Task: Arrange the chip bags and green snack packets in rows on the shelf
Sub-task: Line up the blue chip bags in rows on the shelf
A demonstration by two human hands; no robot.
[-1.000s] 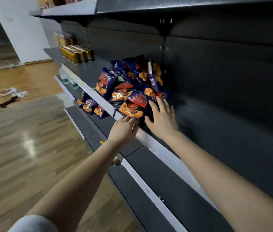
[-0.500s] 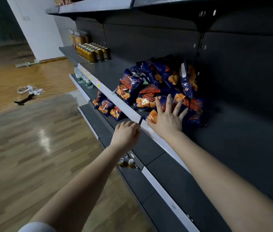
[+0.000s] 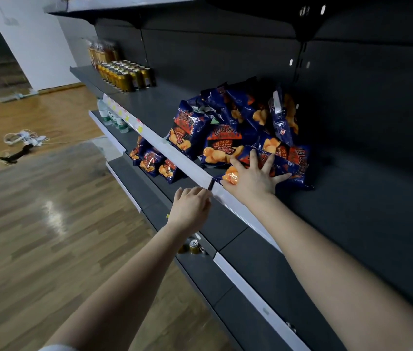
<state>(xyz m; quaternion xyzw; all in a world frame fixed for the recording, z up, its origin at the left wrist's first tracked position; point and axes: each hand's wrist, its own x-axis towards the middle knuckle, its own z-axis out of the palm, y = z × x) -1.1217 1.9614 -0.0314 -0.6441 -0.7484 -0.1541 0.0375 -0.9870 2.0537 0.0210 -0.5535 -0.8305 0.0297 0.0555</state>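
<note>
Left hand (image 3: 190, 211) fingers hidden behind knuckles; rear chip bags (image 3: 241, 105) half-hidden by front ones.

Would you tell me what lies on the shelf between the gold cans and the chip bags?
Nothing: the head view shows bare shelf from the gold cans to the chip bags.

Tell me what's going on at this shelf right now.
A person is sorting blue chip bags on a dark shop shelf. The right hand presses, fingers spread, on the nearest bag, which lies flat at the front. The left hand sits curled at the white front rail; whether it grips it is unclear. The bags are in a loose heap, not yet in rows.
</note>
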